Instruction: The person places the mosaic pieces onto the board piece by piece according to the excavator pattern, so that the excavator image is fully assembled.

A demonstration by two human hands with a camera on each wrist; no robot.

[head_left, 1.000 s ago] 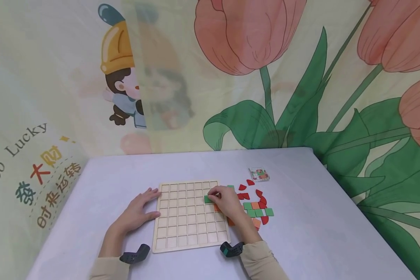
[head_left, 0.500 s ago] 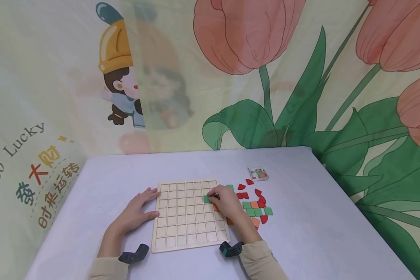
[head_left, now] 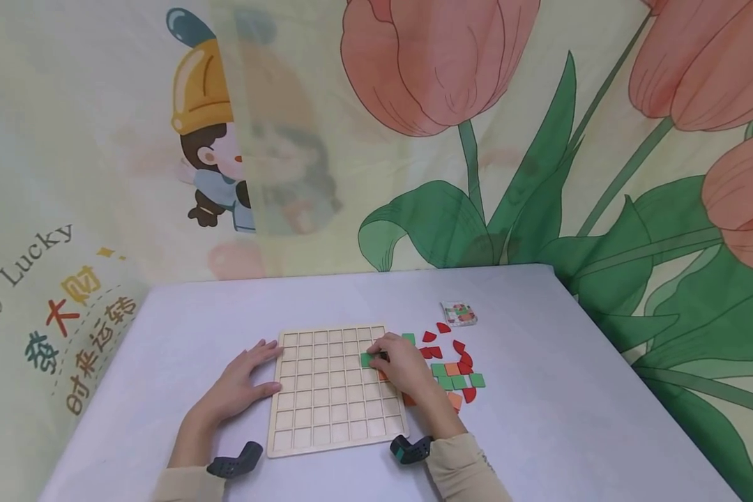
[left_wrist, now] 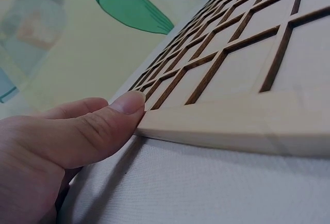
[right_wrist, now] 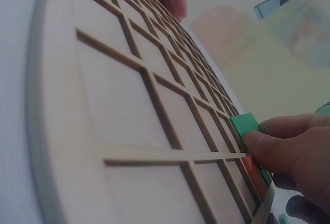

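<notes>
Two hands on the job. Our right hand (head_left: pixel 404 366) pinches a green square tile (head_left: pixel 367 360) between thumb and fingertips and holds it over the wooden grid board (head_left: pixel 332 390), near the right edge, a few rows down from the far side. From the right wrist view the green tile (right_wrist: pixel 245 124) sits tilted on the cell dividers, one edge raised, not seated flat. An orange tile (right_wrist: pixel 256 170) lies just beside it, under the thumb; we can't tell whether it sits in a cell or only on the frame.

Our left hand (head_left: pixel 241 380) is flat and relaxed, fingers straight, thumb (left_wrist: pixel 111 115) pressed against the board's left edge (left_wrist: pixel 216 131). It grips nothing and just braces the board on the grey table (head_left: pixel 539 418).

Step in hand, as we read it: seating the green tile into a cell. The rest of the grid looks bare, so we judge this an early piece.

Next move calls for: line the tile's edges up with the cell walls, lower the raised edge, press flat, let go. Left hand should hold the brace so the board doesn't slide.

Spare pieces (head_left: pixel 454 373) lie loose on the table just right of the board: green and orange squares, red quarter-rounds. A small pattern card (head_left: pixel 459 313) lies beyond them.
</notes>
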